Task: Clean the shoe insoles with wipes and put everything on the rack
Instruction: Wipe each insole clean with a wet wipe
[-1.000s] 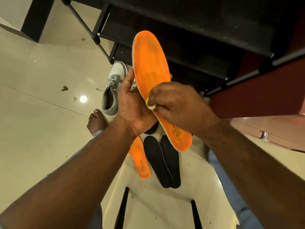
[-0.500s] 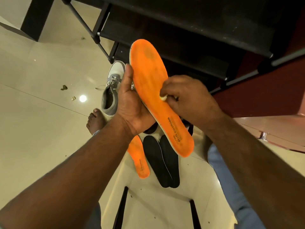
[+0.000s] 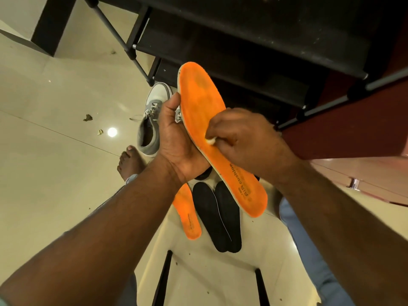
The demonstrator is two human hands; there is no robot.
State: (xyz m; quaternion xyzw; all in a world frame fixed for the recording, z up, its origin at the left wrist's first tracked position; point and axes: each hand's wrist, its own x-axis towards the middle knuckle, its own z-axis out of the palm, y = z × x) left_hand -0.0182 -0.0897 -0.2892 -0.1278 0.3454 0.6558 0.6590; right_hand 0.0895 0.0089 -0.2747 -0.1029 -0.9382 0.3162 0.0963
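both forearms reach in from the near edge, bare, and meet at the middle. the left hand [image 3: 176, 140] is turned palm toward the right, thumb pointing far along the edge of the orange insole [image 3: 205, 120], fingers wrapped behind it out of sight. the right hand [image 3: 240, 138] comes in from the near right with knuckles up, fingers curled, pinching a small pale wipe [image 3: 210, 141] against the insole's face. a bare foot [image 3: 130, 160] shows left of the left wrist.

Orange insole [image 3: 203, 111] in left hand [image 3: 176, 138], wipe [image 3: 210, 141] under right hand [image 3: 240, 138]
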